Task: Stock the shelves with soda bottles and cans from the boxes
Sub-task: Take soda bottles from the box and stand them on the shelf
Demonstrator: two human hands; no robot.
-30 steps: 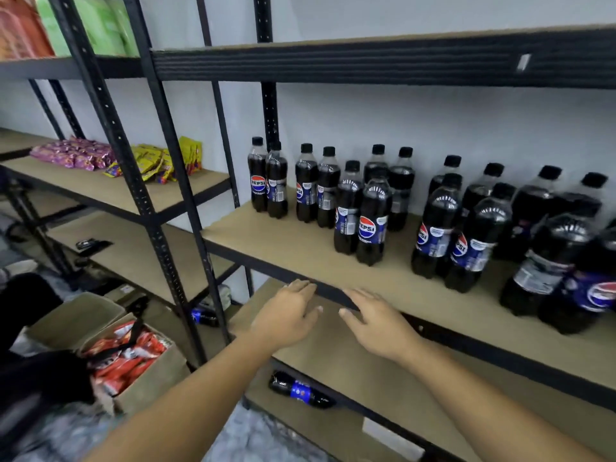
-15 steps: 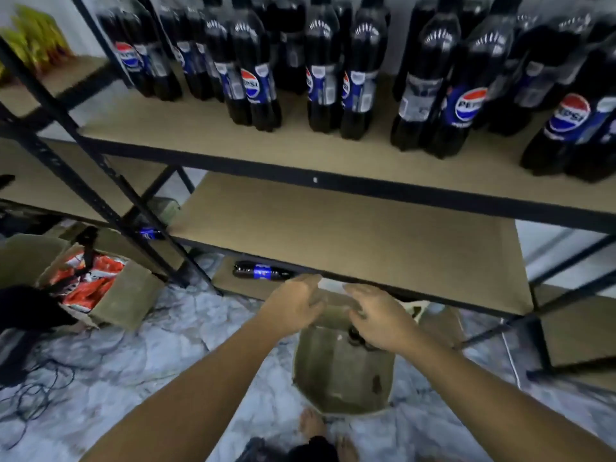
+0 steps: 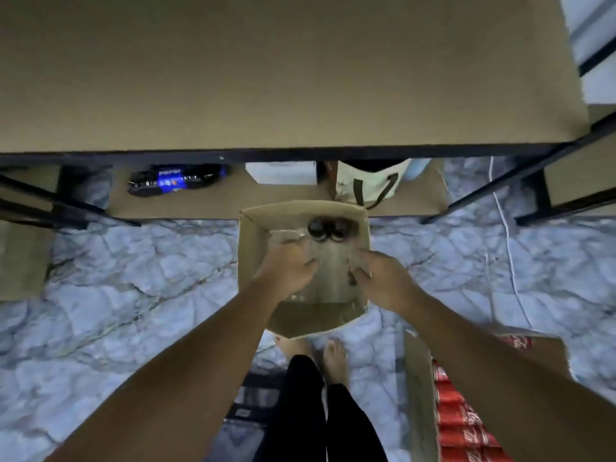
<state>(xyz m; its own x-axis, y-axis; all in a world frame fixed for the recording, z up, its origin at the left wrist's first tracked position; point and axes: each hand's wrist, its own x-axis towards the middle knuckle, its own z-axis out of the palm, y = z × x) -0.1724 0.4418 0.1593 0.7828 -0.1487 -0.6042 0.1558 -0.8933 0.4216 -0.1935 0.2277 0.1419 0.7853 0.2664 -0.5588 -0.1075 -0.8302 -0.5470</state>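
An open cardboard box [image 3: 253, 248] stands on the marble floor in front of my feet. Two dark soda bottles [image 3: 328, 228] stand upright against its far wall, only their caps showing. Clear plastic wrap [image 3: 288, 235] lies loose inside the box. My left hand [image 3: 288, 273] and my right hand [image 3: 385, 281] are both down inside the box, fingers curled, and each seems to grip the wrap. A small dark object by my right fingers is too blurred to identify.
A wide shelf board [image 3: 300, 71] overhangs the far side. On the bottom shelf lie a Pepsi bottle [image 3: 173, 180] on its side, a white box [image 3: 281, 173] and a pale bag [image 3: 370, 186]. A box of red cans [image 3: 460, 415] stands at lower right. A white cable [image 3: 506, 245] trails on the floor.
My view tipped from the stocked shelf down to the floor. Both hands dropped from the shelf edge into the cardboard box and curled around the wrap.
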